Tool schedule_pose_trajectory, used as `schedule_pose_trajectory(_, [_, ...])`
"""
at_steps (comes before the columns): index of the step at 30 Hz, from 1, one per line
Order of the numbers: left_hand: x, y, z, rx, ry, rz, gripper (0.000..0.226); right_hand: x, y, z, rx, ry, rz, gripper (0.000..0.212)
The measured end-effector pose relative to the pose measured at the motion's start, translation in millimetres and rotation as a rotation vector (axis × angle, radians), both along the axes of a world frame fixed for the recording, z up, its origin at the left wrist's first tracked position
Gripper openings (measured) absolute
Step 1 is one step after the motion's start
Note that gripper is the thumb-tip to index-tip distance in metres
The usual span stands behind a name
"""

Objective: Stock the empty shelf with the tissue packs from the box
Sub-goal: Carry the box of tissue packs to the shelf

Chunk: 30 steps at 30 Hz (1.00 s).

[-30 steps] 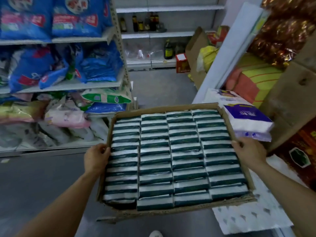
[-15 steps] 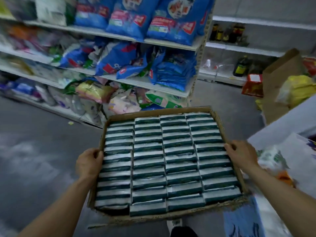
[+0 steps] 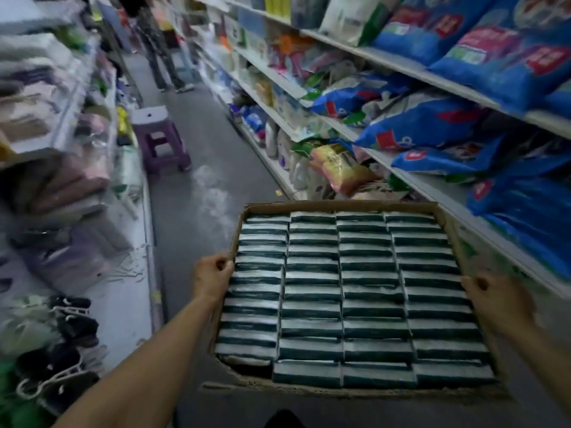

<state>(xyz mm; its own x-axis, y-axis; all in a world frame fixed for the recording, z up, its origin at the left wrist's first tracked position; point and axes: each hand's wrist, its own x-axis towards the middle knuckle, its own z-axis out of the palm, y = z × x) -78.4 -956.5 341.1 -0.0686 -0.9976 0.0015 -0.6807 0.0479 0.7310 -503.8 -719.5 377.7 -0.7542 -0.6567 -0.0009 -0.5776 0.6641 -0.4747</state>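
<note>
An open cardboard box (image 3: pixel 340 205) hangs in front of me above the aisle floor, carried by both hands. It is packed with several rows of dark green and white tissue packs (image 3: pixel 343 291) standing on edge. My left hand (image 3: pixel 211 276) grips the box's left wall, fingers curled over the rim. My right hand (image 3: pixel 497 299) grips the right wall the same way. No empty shelf is in sight.
A grey aisle floor (image 3: pixel 197 186) runs ahead. Shelves with blue bags (image 3: pixel 432 125) line the right side close to the box. Shelves with folded textiles (image 3: pixel 61 180) line the left. A purple stool (image 3: pixel 159 140) stands in the aisle, and a person's legs (image 3: pixel 163 57) show far down it.
The view has swung left from the blue-bag shelf front to looking down the aisle. The box stays held in both hands, with the same grip on its walls.
</note>
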Motion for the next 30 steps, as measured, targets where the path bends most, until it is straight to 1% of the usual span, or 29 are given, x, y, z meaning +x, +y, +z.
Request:
schedule_pose_trajectory(2, [13, -15, 2, -0.005, -0.001, 0.099, 0.017, 1, -49, 6, -0.022, -0.1, 0.078, 0.035])
schedule_pose_trajectory(3, [20, -24, 4, -0.003, -0.006, 0.143, 0.015, 1, -75, 7, -0.027, -0.117, 0.113, 0.035])
schedule_pose_trajectory(7, [50, -71, 6, -0.018, -0.057, 0.267, 0.01, 15, -177, 8, -0.05, -0.134, 0.226, 0.044])
schedule_pose_trajectory(9, [66, -106, 1, -0.011, -0.073, 0.309, 0.009, 27, -230, 8, -0.019, -0.179, 0.287, 0.036])
schedule_pose_trajectory(11, [81, -146, -4, -0.007, -0.088, 0.349, 0.009, 32, -289, 1, -0.004, -0.169, 0.351, 0.031])
schedule_pose_trajectory(14, [101, -207, -4, -0.007, -0.105, 0.395, 0.011, 42, -372, -14, -0.003, -0.109, 0.406, 0.04])
schedule_pose_trajectory(17, [124, -267, -3, -0.005, -0.123, 0.423, 0.019, 55, -452, -24, 0.036, -0.032, 0.414, 0.04])
schedule_pose_trajectory(19, [137, -309, 0, -0.011, -0.142, 0.439, 0.022, 70, -504, -23, 0.038, -0.027, 0.412, 0.035])
schedule_pose_trajectory(22, [154, -370, 4, -0.005, -0.181, 0.45, 0.026, 85, -577, -22, 0.061, 0.002, 0.42, 0.037])
schedule_pose_trajectory(23, [159, -392, 4, 0.003, -0.185, 0.453, 0.026, 89, -603, -22, 0.069, 0.014, 0.417, 0.035])
schedule_pose_trajectory(26, [170, -457, 0, 0.02, -0.162, 0.471, 0.025, 103, -676, -14, 0.081, 0.082, 0.438, 0.025])
schedule_pose_trajectory(28, [174, -499, -3, 0.028, -0.147, 0.493, 0.033, 103, -725, -12, 0.083, 0.098, 0.455, 0.026])
schedule_pose_trajectory(30, [173, -544, -5, 0.04, -0.128, 0.517, 0.032, 101, -778, -15, 0.077, 0.109, 0.469, 0.031])
